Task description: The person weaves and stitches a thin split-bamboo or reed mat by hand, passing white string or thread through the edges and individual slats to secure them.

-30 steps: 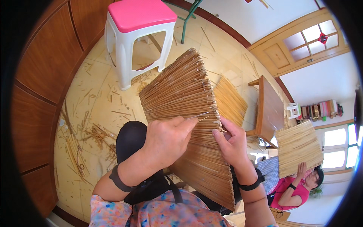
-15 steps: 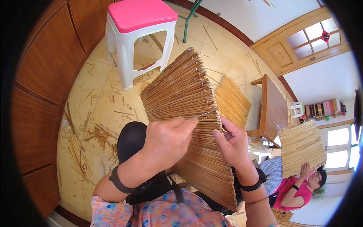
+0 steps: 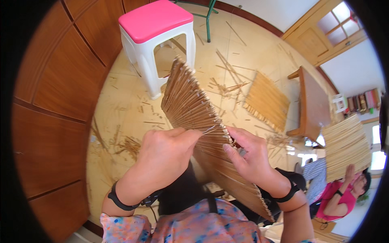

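Note:
A stiff mat of stitched reed stalks (image 3: 190, 95) stands tilted on edge over my lap, its row of cut stalk ends running along the right side. My right hand (image 3: 251, 156) grips that edge, thumb on the near face and fingers behind it. With fingers pinched, my left hand (image 3: 168, 150) holds a thin, pale, two-pronged piece like tweezers (image 3: 208, 129) against the stalks, close to the edge. Its exact kind is too small to make out. The fingers behind the mat are partly hidden.
A white stool with a pink seat (image 3: 158, 20) stands ahead. Another reed mat (image 3: 267, 101) lies on the floor by a wooden table (image 3: 314, 101). Loose stalks (image 3: 129, 146) litter the tiles. Wooden panelling (image 3: 60, 81) lines the left. At right a person holds up another mat (image 3: 346, 150).
The mat has turned more edge-on, its top swinging left. Both hands stay at its edge, the left still pinching the thin piece. The view has shifted somewhat.

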Motion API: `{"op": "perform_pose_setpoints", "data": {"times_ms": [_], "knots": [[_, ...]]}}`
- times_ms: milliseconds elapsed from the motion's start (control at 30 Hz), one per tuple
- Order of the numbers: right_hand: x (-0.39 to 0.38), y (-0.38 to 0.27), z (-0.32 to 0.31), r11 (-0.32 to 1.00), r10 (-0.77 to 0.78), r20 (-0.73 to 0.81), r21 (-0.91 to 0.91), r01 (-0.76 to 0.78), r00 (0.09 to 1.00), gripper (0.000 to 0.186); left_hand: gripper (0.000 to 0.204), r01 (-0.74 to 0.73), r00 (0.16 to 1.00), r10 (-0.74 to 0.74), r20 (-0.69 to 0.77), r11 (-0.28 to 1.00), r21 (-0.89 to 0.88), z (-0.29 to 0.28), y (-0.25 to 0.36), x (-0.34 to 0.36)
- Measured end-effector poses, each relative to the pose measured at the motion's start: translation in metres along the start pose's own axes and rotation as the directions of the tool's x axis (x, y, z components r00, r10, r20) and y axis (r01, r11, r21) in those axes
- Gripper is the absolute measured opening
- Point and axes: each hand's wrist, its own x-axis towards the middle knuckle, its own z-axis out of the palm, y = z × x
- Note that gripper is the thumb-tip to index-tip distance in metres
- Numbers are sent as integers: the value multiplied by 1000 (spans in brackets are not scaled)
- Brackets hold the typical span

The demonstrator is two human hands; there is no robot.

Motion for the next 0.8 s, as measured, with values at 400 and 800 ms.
{"op": "perform_pose_setpoints", "data": {"times_ms": [400,800], "knots": [[-20,-13,50,904,-290,259,390,176,921,59,19,338,939,-337,72,941,-1,-47,2,-82],[-34,-30,76,827,-336,289,546,134,896,56,20,384,923,-382,37,922,-56,-50,3,-131]]}}
